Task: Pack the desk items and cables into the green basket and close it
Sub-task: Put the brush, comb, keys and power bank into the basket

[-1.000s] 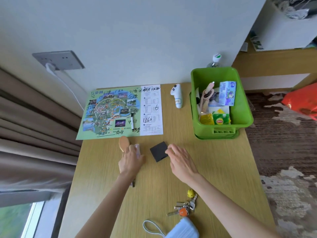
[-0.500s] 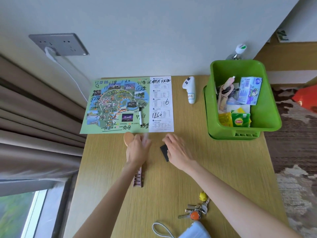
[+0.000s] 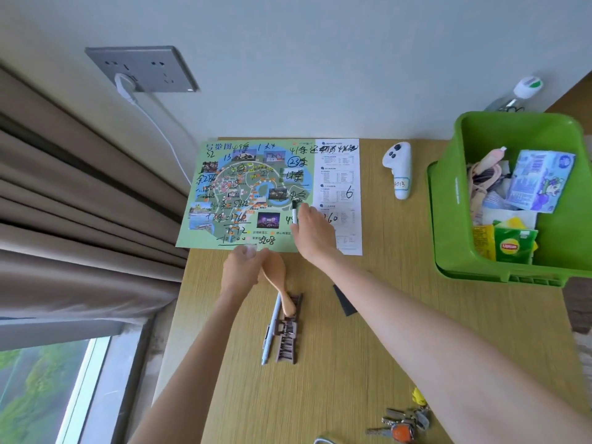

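Note:
The green basket (image 3: 448, 219) stands open at the desk's right and holds a tissue pack, tea packets and cords. My right hand (image 3: 315, 233) reaches over the park map (image 3: 243, 193), its outstretched fingers touching the black marker (image 3: 294, 213) that lies on it. My left hand (image 3: 240, 270) is curled at the map's near edge with a small pale item showing at its top, beside the head of a wooden hairbrush (image 3: 278, 280). A blue pen (image 3: 270, 328), a brown hair clip (image 3: 288, 339) and a black square (image 3: 344, 301) lie on the desk near my arms.
A white controller (image 3: 398, 169) lies between the map and the basket. Keys (image 3: 400, 426) rest at the near edge. A white cable (image 3: 160, 123) runs from the wall socket (image 3: 141, 70) down behind the desk. Curtains hang on the left, and a bottle (image 3: 525, 88) stands behind the basket.
My right hand left the black square and moved forward onto the map to the marker. My left hand shifted slightly toward the map, uncovering the hairbrush, pen and clip.

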Tool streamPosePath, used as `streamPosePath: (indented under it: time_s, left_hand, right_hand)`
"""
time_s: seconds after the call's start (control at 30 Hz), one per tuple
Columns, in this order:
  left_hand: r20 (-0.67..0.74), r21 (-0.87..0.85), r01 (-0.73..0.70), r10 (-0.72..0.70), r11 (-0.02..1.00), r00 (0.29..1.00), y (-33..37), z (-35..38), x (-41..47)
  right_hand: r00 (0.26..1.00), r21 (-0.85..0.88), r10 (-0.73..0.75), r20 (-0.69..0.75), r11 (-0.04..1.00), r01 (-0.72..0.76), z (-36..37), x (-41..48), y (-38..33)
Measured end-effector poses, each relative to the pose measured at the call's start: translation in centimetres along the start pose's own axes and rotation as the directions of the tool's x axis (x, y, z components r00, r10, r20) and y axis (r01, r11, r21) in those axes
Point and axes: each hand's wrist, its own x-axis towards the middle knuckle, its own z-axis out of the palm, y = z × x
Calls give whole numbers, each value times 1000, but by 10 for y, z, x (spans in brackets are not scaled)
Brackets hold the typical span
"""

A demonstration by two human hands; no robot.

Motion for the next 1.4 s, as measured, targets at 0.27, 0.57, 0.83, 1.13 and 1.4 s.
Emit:
streamPosePath:
  time_s: [0.27,0.57,0.83,1.13,1.4]
  left_hand:
    - [263,119,-19,-13,993,965,-23,0,3]
    - [375,369,-191,42,910,926,-42,-1,-18]
    - [297,525,-280,135,804,945,-41,11,-42]
    - [194,541,-249,170,803,966,-42,12,-56]
    - [154,130,-4,-17,991,988,-48,-2,-53]
  right_hand:
    - [989,-92,135,53,987,-130,16,28,-7]
    - [997,101,22,75,994,-30,-3,-3,21]
    - [980,188,-139,141,976,111,-11,-69,49]
    - [935,-298,-231,268,903,309,-28,-105,88]
    - [929,-324,-186,320,900,292,-25,-125,101]
